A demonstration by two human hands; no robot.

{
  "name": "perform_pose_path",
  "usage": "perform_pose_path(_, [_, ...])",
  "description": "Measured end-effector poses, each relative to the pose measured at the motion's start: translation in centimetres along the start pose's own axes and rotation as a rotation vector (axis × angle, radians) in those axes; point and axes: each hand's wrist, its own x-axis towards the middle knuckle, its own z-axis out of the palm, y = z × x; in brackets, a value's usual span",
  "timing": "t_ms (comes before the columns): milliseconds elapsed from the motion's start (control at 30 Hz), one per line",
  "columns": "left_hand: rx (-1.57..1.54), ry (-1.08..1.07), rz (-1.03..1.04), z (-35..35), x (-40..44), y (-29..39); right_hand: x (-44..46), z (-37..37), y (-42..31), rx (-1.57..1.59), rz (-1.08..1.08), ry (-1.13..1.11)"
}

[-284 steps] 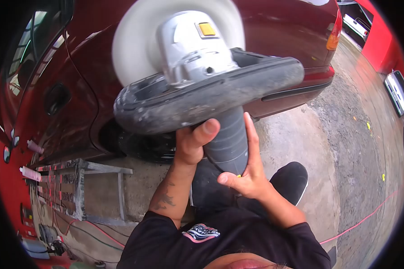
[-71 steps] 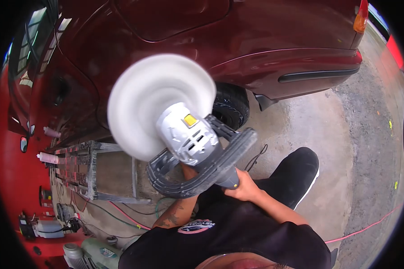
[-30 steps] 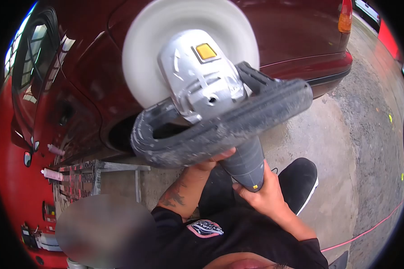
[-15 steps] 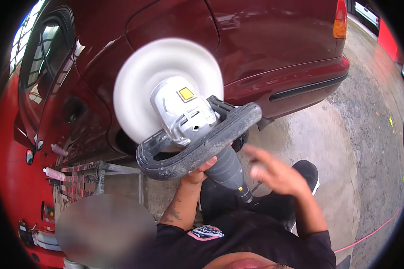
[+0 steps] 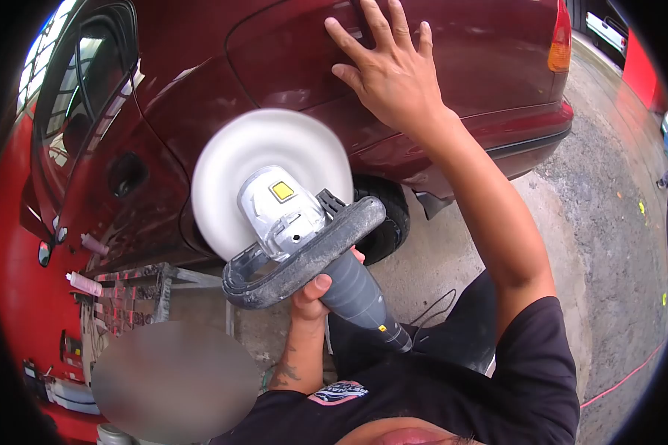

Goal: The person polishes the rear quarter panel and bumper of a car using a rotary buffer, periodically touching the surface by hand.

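Observation:
My left hand (image 5: 309,298) is wrapped round the dark grey body of a polisher (image 5: 358,297), just below its thick black loop handle (image 5: 315,252). The polisher's round white pad (image 5: 219,170) faces the dark red car (image 5: 490,74) and looks blurred, as if spinning. Whether the pad touches the paint, I cannot tell. Arm stretched forward, my right hand (image 5: 401,81) lies over the car's rear side panel with fingers spread, holding nothing. It appears to rest on the paint, though the palm side is hidden.
A worn metal stand (image 5: 163,297) is at the left, with a pinkish bottle (image 5: 84,283) on it. Below the car panel shows a rear tyre (image 5: 393,230). A dark cable (image 5: 441,304) loops near my legs. At the right, a pink cord (image 5: 623,382) crosses the concrete floor.
My right hand has risen from beside the polisher's body up to the car panel, its fingers now spread. The polisher has shifted lower and slightly left, still in my left hand.

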Motion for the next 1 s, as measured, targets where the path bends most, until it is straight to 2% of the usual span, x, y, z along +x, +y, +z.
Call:
perform_pose_path(100, [-0.013, -0.014, -0.028, -0.3, -0.4, -0.1, 0.0, -1.5, -0.2, -0.040, -0.010, -0.077])
perform_pose_path(133, [-0.013, -0.015, -0.033, -0.2, -0.4, -0.1, 0.5, -1.1, 0.0, -0.090, -0.014, 0.014])
perform_pose_path(233, [-0.024, -0.004, -0.047, 0.4, -0.6, -0.1, 0.9, -0.8, -0.2, -0.075, 0.040, 0.035])
perform_pose_path(333, [-0.029, -0.004, -0.054, 0.3, -0.6, -0.2, -0.4, -0.6, -0.7, -0.049, -0.014, -0.032])
perform_pose_path(533, [-0.026, -0.038, -0.020, 0.0, -0.2, -0.2, 0.9, -0.4, -0.7, -0.104, 0.044, -0.001])
perform_pose_path(567, [-0.028, -0.031, -0.015, -0.1, -0.2, -0.2, 0.5, -0.8, -1.4, -0.092, 0.034, -0.073])
perform_pose_path(733, [-0.011, 0.005, 0.003, -0.2, -0.1, 0.2, 2.3, 0.1, -0.4, -0.084, -0.019, 0.058])
perform_pose_path(833, [-0.005, 0.024, 0.034, -0.5, -0.1, 0.4, 4.7, 0.9, -1.8, -0.083, -0.016, 0.078])
perform_pose_path(867, [-0.004, 0.030, 0.046, -0.5, 0.0, 0.4, 5.5, 1.4, -2.6, -0.088, -0.075, 0.109])
perform_pose_path(1000, [-0.003, 0.051, 0.051, -0.4, 0.1, 0.6, 5.9, 0.7, -2.9, -0.048, -0.099, 0.087])
